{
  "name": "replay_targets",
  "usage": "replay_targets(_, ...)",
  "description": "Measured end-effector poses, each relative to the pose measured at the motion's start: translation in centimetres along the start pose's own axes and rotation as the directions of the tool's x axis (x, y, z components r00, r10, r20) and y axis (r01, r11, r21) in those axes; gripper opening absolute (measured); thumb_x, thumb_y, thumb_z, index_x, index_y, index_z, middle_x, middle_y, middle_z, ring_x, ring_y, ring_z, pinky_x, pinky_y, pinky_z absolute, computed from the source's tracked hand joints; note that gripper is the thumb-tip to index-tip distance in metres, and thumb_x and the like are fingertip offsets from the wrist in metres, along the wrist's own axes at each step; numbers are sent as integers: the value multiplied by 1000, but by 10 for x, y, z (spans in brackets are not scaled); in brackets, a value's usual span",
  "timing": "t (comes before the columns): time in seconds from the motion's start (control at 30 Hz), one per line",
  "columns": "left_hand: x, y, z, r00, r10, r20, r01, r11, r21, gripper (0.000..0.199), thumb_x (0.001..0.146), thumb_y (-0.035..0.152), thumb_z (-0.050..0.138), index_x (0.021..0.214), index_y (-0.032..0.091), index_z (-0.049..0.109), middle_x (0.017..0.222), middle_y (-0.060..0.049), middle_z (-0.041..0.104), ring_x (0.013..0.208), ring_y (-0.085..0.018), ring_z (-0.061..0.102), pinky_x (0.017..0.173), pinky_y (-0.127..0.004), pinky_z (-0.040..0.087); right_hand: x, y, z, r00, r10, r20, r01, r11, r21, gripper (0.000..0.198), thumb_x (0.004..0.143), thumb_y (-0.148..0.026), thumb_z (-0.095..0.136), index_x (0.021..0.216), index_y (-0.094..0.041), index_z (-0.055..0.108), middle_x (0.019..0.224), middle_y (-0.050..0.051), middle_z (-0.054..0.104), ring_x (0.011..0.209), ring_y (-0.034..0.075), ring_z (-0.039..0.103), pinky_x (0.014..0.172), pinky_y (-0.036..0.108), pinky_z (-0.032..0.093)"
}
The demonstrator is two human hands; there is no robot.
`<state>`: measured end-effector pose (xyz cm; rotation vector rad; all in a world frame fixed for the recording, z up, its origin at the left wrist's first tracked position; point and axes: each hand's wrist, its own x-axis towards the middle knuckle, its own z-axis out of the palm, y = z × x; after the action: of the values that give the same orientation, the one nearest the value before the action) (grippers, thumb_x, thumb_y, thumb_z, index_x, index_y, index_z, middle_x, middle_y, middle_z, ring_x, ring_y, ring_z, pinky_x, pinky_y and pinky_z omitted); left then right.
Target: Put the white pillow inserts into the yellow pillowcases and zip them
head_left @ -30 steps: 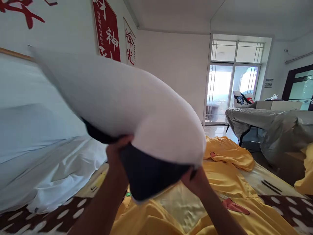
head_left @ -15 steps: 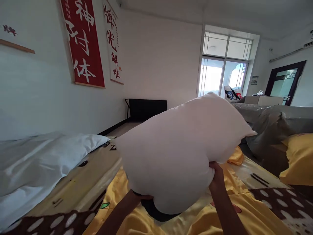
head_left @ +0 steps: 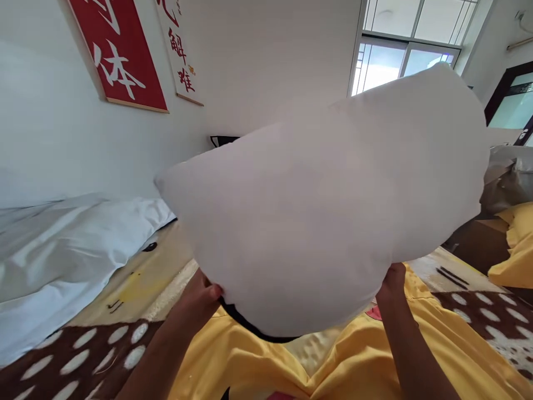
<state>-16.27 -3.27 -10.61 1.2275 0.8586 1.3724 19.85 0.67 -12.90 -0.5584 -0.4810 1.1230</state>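
A large white pillow (head_left: 316,211) is held up in front of me, tilted with its right end higher. My left hand (head_left: 206,297) is closed on its lower left edge, thumb showing. At the lower right edge my right hand (head_left: 392,278) grips it too, its fingers partly hidden by the pillow. Beneath it a yellow cloth with printed patches (head_left: 258,361) lies rumpled across the bed. A dark edge shows under the pillow, and I cannot make out what it belongs to.
Another white pillow or cushion (head_left: 79,255) lies at the left on a patterned blanket (head_left: 79,355) with white spots on brown. Yellow fabric (head_left: 516,244) lies at the right, beside a plastic-covered grey piece (head_left: 510,180). Red and white scrolls (head_left: 129,61) hang on the wall.
The pillow has come up and closer, filling more of the view. My left hand has shifted left along its lower edge, and my right hand has moved slightly right. The view has tipped downward.
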Motion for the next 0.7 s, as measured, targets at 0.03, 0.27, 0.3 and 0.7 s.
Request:
replay_targets(0.03,-2,1,-1,997,-31,-64,30,999,-17,71,37,36,85,102,16,66,85,-10,72,96,-35,64,82,-40,54,-2,0,1,999,19,26,-19,1000,-4,37,44,-22,62,81,-19,67,68,-2,71,61,21,67,67,36,59)
replay_targets(0.27,-13,16,20,896,-87,-435,52,994,-92,64,32,18,78,95,18,68,59,-2,67,83,-34,66,71,-38,59,-15,-5,21,980,33,197,-26,999,-37,30,59,-42,70,84,-24,67,74,-1,72,72,21,69,76,39,58)
replay_targets(0.3,-13,17,24,883,-69,-465,32,996,-86,64,33,18,78,96,18,68,61,-2,68,85,-34,66,73,-38,59,-15,-5,24,978,26,205,-19,999,-36,31,60,-42,70,85,-24,67,76,0,73,77,21,69,77,39,57)
replay_targets(0.7,-15,0,33,867,187,-462,-81,968,239,52,54,38,78,101,17,68,96,-7,70,113,-29,55,107,-42,38,-6,11,18,971,-101,215,127,986,-109,27,77,-44,59,93,-23,65,80,-2,71,78,17,65,69,34,56)
